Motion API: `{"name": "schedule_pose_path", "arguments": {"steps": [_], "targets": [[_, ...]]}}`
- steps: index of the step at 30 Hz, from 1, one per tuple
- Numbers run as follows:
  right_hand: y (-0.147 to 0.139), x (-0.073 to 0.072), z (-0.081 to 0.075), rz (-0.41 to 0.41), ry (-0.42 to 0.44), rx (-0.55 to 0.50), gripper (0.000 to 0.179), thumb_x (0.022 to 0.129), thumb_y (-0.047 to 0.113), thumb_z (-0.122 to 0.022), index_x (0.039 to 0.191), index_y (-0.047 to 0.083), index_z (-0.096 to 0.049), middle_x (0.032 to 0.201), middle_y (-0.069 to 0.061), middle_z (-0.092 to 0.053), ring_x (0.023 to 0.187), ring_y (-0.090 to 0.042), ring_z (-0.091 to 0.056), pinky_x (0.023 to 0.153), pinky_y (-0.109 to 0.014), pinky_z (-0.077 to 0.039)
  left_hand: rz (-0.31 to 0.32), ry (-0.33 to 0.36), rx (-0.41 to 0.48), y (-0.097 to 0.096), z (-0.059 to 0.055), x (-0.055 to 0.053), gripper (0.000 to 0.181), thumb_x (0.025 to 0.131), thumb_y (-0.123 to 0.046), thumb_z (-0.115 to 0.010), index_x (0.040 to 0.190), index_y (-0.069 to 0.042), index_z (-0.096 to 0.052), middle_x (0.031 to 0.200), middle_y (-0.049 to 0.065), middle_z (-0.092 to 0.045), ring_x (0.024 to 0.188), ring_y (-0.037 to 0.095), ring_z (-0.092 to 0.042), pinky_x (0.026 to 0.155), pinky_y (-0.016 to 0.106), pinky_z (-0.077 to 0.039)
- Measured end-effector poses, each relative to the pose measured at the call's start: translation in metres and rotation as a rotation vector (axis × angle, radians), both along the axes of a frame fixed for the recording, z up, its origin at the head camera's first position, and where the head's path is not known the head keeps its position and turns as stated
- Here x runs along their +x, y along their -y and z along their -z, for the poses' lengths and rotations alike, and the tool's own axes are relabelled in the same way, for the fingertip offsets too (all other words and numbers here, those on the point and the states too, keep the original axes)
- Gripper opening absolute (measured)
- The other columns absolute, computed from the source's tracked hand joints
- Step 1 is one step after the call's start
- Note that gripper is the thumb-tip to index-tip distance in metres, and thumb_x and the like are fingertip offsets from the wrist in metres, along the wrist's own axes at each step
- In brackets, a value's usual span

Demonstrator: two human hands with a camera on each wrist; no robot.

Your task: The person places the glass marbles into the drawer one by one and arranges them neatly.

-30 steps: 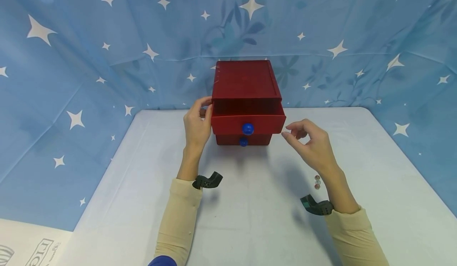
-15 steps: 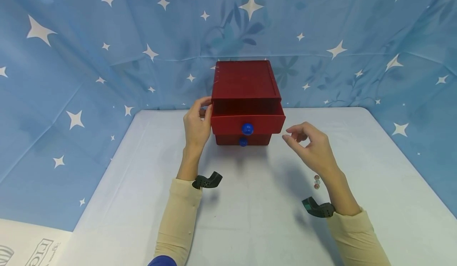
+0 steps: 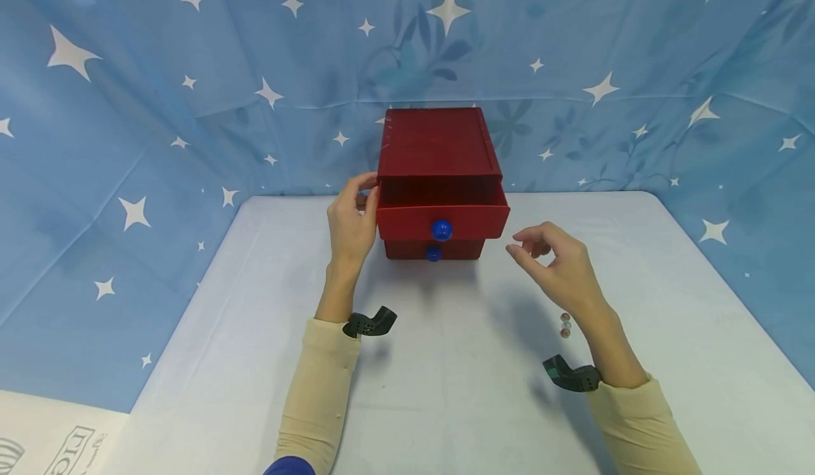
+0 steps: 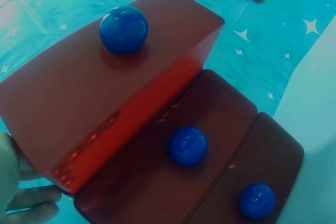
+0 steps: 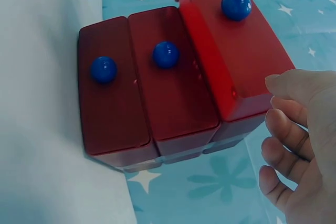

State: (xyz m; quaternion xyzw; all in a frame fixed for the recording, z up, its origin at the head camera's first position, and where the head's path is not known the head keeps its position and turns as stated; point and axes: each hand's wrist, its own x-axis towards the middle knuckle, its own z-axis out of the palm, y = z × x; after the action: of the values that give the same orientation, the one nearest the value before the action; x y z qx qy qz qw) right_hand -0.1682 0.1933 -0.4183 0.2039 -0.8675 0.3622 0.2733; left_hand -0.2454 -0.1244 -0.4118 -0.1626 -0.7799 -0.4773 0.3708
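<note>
A red cabinet (image 3: 439, 142) with three drawers stands at the back of the table. Its top drawer (image 3: 407, 224) is pulled out, the inside dark, with a blue knob (image 3: 442, 231) on the front. The middle and bottom drawers, seen with blue knobs in both wrist views, are closed. My left hand (image 3: 352, 224) touches the cabinet's left side by the drawer; its fingers (image 4: 34, 203) show at the lower left of the left wrist view. My right hand (image 3: 560, 266) hovers to the drawer's right, apart from it, fingers loosely bent and holding nothing.
Small round coin-like pieces (image 3: 565, 325) lie in a row on the white table (image 3: 433, 390), near my right wrist. A blue star-patterned cloth (image 3: 286, 93) hangs behind the cabinet. A printed white sheet (image 3: 57, 436) is at the lower left.
My right hand has drawn slightly away from the drawer's right corner, down and to the right. My left hand, the cabinet and the drawer look the same.
</note>
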Motion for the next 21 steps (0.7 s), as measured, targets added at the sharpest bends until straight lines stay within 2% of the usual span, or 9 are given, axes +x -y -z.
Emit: {"name": "schedule_pose_path", "arguments": {"steps": [10, 21], "targets": [[-0.008, 0.004, 0.007, 0.024, 0.032, 0.045, 0.021, 0.085, 0.008, -0.078, 0.104, 0.007, -0.07, 0.082, -0.001, -0.063, 0.077, -0.007, -0.054, 0.072, -0.006, -0.042, -0.003, 0.003, 0.004, 0.0, -0.001, 0.001, 0.026, 0.101, -0.013, -0.059, 0.124, -0.003, -0.065, 0.115, 0.015, -0.072, 0.077, 0.024, -0.071, 0.078, 0.035, -0.062], [-0.018, 0.006, 0.015, 0.022, 0.03, 0.058, 0.021, 0.083, 0.006, -0.079, 0.102, 0.005, -0.07, 0.079, 0.0, -0.062, 0.075, -0.008, -0.055, 0.071, -0.006, -0.043, -0.001, 0.007, 0.016, 0.0, -0.001, 0.001, 0.025, 0.1, -0.014, -0.06, 0.123, -0.003, -0.066, 0.116, 0.014, -0.073, 0.078, 0.024, -0.071, 0.078, 0.035, -0.061]]}}
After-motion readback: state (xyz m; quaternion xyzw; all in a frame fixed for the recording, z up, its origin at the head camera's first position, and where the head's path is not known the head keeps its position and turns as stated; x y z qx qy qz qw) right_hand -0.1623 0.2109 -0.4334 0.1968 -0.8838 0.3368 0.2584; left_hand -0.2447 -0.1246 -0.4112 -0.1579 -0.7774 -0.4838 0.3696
